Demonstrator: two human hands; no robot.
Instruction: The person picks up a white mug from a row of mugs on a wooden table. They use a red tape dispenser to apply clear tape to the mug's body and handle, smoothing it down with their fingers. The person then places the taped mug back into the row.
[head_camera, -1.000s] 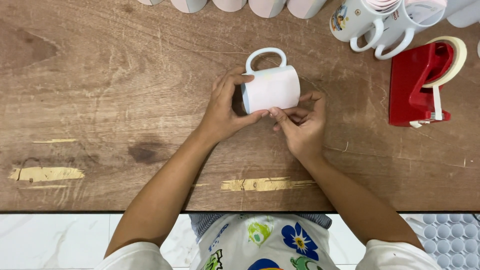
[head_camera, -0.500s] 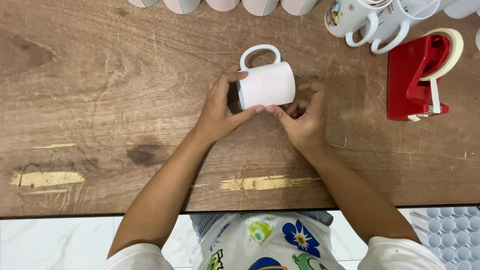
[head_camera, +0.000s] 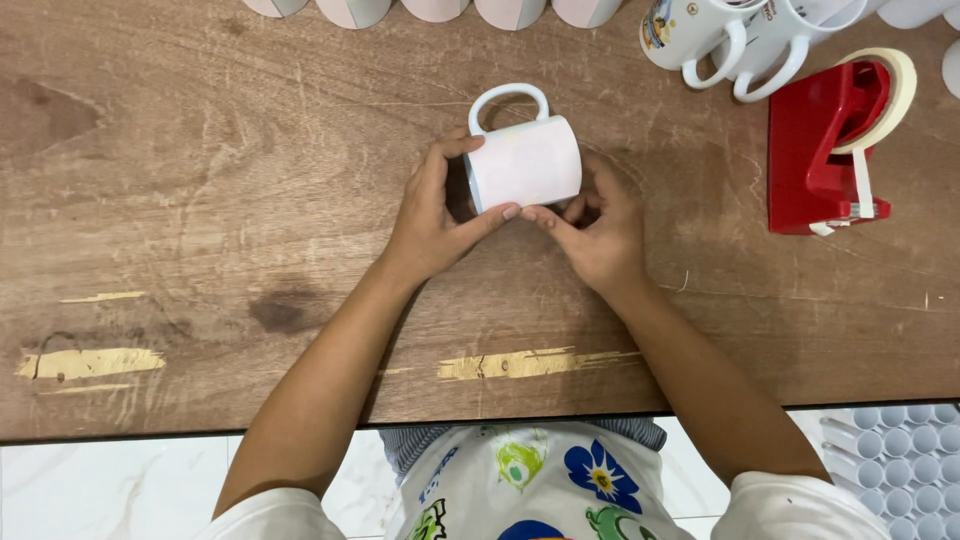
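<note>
The wooden table (head_camera: 200, 180) is filling most of the view; its near edge is running along the bottom, with a pale tiled floor showing below it; the whole left half of the table is lying bare, scuffed and marked with yellowish patches near the near edge; the right side is offering less room.

A red tape dispenser (head_camera: 820, 160) is standing near the right edge, its roll of pale tape (head_camera: 885, 95) sitting at the top; just beside it, towards the far right corner, printed white mugs (head_camera: 725, 35) are crowding together with handles pointing towards the person; whether anything is in them I cannot tell; a row of pale cups (head_camera: 440, 10) is lining the far edge, cut off by the frame; a tray of small white tubes (head_camera: 900, 450) is sitting below the table at the lower right.

The white mug (head_camera: 522, 160) is lying on its side at the middle of the table, handle towards the far edge; the left hand (head_camera: 432, 220) is clamping its open end, thumb under, fingers over; the right hand (head_camera: 600, 225) is pressing curled fingers against its lower side.
</note>
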